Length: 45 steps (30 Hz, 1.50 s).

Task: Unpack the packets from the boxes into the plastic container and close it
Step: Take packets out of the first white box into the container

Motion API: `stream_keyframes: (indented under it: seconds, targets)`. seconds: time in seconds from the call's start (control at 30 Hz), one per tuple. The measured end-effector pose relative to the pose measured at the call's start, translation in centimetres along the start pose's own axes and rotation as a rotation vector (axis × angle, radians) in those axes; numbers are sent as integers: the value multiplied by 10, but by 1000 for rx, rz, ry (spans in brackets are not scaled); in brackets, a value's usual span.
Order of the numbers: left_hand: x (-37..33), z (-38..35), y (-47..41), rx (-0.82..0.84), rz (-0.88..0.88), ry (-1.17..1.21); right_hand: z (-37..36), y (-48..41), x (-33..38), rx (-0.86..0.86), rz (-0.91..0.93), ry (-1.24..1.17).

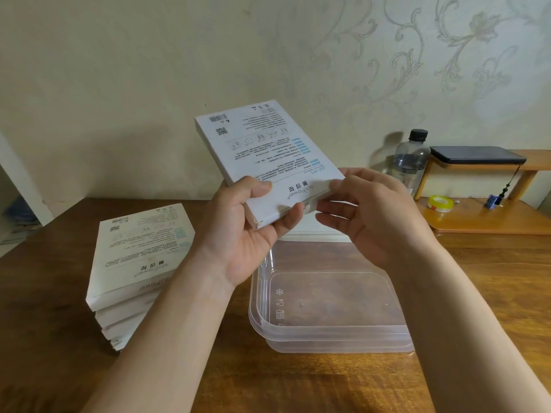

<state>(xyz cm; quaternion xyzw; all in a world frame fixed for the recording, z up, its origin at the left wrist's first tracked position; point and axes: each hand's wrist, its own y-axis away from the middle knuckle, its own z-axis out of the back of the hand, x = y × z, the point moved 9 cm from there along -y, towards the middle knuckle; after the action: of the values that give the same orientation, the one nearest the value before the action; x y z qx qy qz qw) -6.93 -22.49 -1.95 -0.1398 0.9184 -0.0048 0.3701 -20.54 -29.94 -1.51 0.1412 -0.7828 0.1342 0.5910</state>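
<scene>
Holds a white box (pixel 268 150) tilted in the air above the open plastic container (pixel 328 332).
Grips the box's near end in the left hand (pixel 253 234), thumb on top, fingers curled beneath; pinches its end flap with the right hand (pixel 372 216), thumb and fingertips nearly closed. Beside the container on the table (pixel 298 383), a stack of boxes (pixel 137 257).

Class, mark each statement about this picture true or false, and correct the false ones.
1. The left hand and the right hand hold a white box off the table. True.
2. The plastic container already holds packets. False: it is empty.
3. A stack of boxes lies left of the plastic container. True.
4. The bottle has no cap. False: it wears a dark cap.
</scene>
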Motion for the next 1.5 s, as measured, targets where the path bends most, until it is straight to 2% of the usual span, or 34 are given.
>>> stream_keyframes:
  seconds: [0.17, 0.33, 0.47, 0.6, 0.8, 0.97, 1.13, 1.27, 1.4, 1.5]
  targets:
    - [1, -2, 0, 12, -7, -23, 2, -2, 0, -23, 24, 13]
    - [8, -1, -1, 10, 4, -106, 5, -4, -10, -66, -35, -25]
    - [9, 2, -1, -15, 36, -56, 0, -4, -8, 34, -49, -100]
    - [14, 4, 1, -37, 112, -25, 2, -5, -4, 91, -8, -72]
    - [17, 14, 0, -110, 137, 24, 12, -6, 2, 78, 30, 158]
    - [17, 11, -3, -68, 123, 15, 15, -6, 2, 50, 33, 191]
    - [22, 9, 1, -81, 180, 36, 13, -5, 5, 109, 75, 247]
    - [28, 9, 1, -91, 245, 82, 19, -3, 13, 43, 200, 492]
    - [29, 16, -2, -142, 227, 129, 23, -4, 19, -64, 296, 801]
    - [31, 19, -2, -159, 231, 139, 23, -4, 20, -47, 317, 820]
